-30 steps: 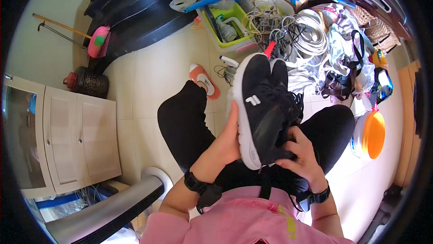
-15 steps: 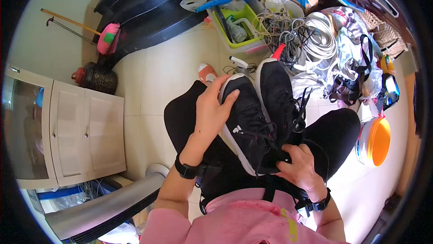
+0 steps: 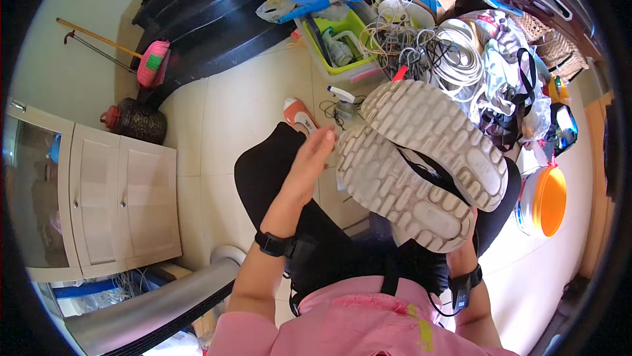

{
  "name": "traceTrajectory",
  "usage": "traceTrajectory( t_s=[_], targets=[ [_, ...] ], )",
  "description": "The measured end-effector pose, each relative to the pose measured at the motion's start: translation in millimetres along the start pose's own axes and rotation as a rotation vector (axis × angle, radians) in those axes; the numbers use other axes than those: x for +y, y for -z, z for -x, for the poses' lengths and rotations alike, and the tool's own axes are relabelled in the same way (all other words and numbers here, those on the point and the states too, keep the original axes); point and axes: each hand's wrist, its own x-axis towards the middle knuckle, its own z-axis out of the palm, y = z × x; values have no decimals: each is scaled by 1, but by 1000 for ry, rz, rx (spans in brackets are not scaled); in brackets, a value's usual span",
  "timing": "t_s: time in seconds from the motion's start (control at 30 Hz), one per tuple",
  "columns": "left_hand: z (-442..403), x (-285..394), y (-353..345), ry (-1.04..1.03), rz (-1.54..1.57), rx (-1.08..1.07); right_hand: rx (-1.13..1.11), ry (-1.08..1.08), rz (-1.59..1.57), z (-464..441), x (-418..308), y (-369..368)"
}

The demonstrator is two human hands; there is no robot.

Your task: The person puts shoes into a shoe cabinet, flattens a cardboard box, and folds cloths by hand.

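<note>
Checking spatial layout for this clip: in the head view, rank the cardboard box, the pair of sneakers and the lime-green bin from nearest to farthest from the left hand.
From the left hand:
1. Pair of sneakers: just to its right, soles showing.
2. Lime-green bin: ahead, on the floor.
3. Cardboard box: farther ahead and right, beyond the cables.

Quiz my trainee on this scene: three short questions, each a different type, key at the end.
1. Which hand holds the two shoes with pale grey, block-patterned soles?
A) Left hand
B) Right hand, mostly hidden behind them
C) Both hands

2. True or false: the soles face away from the camera.

3. Fill in: the round lid on the white cylindrical bucket is ____.

Key: 1. B; 2. False, they face the camera; 3. orange.
</note>
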Motion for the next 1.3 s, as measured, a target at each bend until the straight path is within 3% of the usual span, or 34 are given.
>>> traceTrajectory(
  t_s=[0.03, 0.13, 0.27, 0.43, 0.63, 0.7, 0.77, 0.8, 0.83, 0.93, 0.97, 1.03, 1.1, 1.17, 1.23, 1.27, 1.3],
  targets=[
    [-1, -6, -4, 2, 2, 1, 1, -2, 2, 2, 1, 0],
    [0, -12, -22, 106, 452, -190, 34, 102, 100, 5, 7, 2],
    [1, -7, -29, 175, 697, -186, -5, 22, 29, -6, 9, 32],
    [15, 3, -31, 32, 597, -108, -2, -18, 11, 0, 9, 38],
    [27, 12, -31, 5, 540, -87, -39, -108, -59, -8, 11, 59],
    [26, 1, -27, -81, 358, -37, -125, -245, -182, -20, 5, 81],
    [26, -12, -22, -180, 176, 20, -351, -608, -458, -43, -4, 109],
    [30, -18, -19, -295, -113, 159, -442, -724, -496, -53, -6, 116],
    [35, -22, -17, -404, -405, 300, -446, -495, -214, -50, -2, 94],
    [58, -3, -16, -566, -537, 322, -312, 106, 894, -10, -5, -41],
    [63, 11, -17, -657, -653, 274, -486, 293, 1216, -15, -8, -58],
    [61, 49, -27, -765, -754, 193, -631, 661, 1786, -24, -4, -78],
    [48, 77, -39, -935, -941, -69, -635, 570, 1927, -35, -1, -97],
    [28, 88, -54, -962, -1057, -165, -737, 452, 2060, -62, -1, -108],
    [0, 88, -65, -968, -1168, -267, -803, 341, 2107, -93, 4, -110],
    [-15, 85, -69, -902, -1237, -341, -903, 466, 2159, -105, 8, -120],
    [-30, 80, -73, -833, -1303, -418, -1042, 351, 2161, -112, 5, -130]
  ],
)
